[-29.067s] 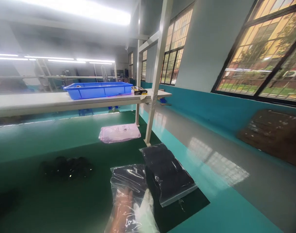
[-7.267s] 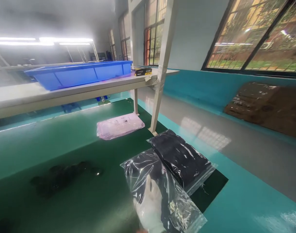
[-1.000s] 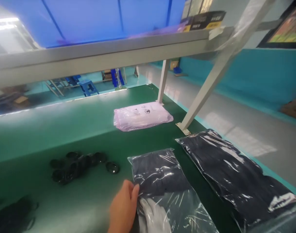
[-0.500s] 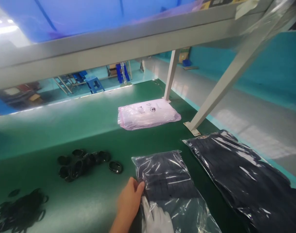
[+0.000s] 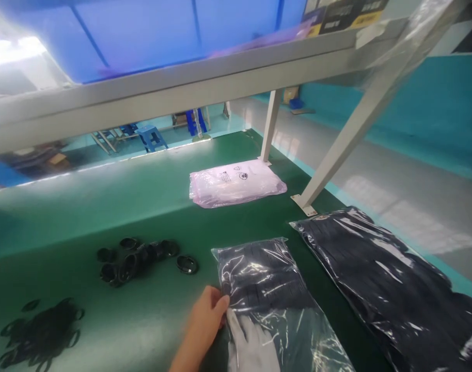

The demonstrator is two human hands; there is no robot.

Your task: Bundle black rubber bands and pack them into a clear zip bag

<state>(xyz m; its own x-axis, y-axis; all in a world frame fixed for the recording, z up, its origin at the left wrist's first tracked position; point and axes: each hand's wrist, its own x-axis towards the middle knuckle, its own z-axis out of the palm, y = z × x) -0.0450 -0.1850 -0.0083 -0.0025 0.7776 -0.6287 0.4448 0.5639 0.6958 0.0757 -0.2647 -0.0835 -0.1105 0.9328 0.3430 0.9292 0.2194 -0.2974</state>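
My left hand (image 5: 205, 318), bare, pinches the left edge of a clear plastic bag (image 5: 313, 338) between thumb and fingers. Rows of dark, flat pieces (image 5: 259, 276) fill the bag's far half; I cannot make out their kind. My right hand (image 5: 253, 343) wears a white glove and shows through the clear plastic in the bag's near half, fingers stretched toward the dark pieces. Left of the bag lies a single black ring (image 5: 187, 264), beside a loose group of black rings (image 5: 129, 266). A pile of thinner black rings (image 5: 46, 330) lies nearer, at the left.
A larger bag of dark pieces (image 5: 391, 279) lies along the table's right side. Farther back is a pinkish plastic packet (image 5: 238, 183) on the green table (image 5: 143, 201). A shelf beam (image 5: 174, 98) crosses above, held by slanted posts (image 5: 336, 150), with a blue bin (image 5: 151, 36) on it.
The view has tilted slightly upward, showing more of the blue bin. Both hands stay nearly in place, the left still at the bag's edge and the gloved right still within its outline.
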